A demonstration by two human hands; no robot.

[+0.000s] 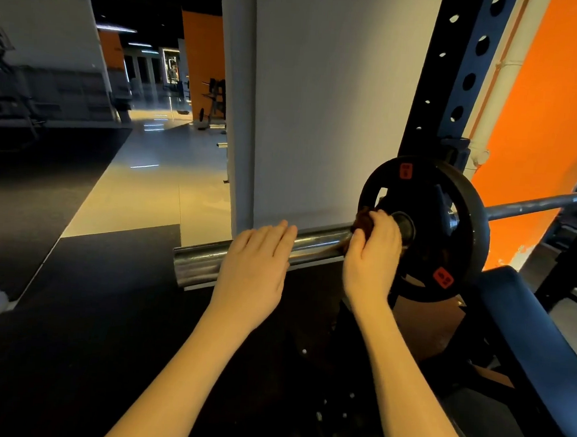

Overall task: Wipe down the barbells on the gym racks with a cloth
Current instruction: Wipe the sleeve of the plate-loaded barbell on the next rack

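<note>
Two grips on slick, heavy barbell sleeve [200, 263]: left grip [257, 263] flat, released; right grip [372, 254] clenches soft cloth [363, 221].

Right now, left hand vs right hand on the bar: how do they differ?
Pose: the left hand lies flat with straight fingers on the barbell sleeve, while the right hand is curled.
Load: the left hand holds nothing, while the right hand grips a dark cloth.
Place: the left hand sits nearer the sleeve's free end, while the right hand is up against the weight plate.
Shared: both are on the same sleeve.
</note>
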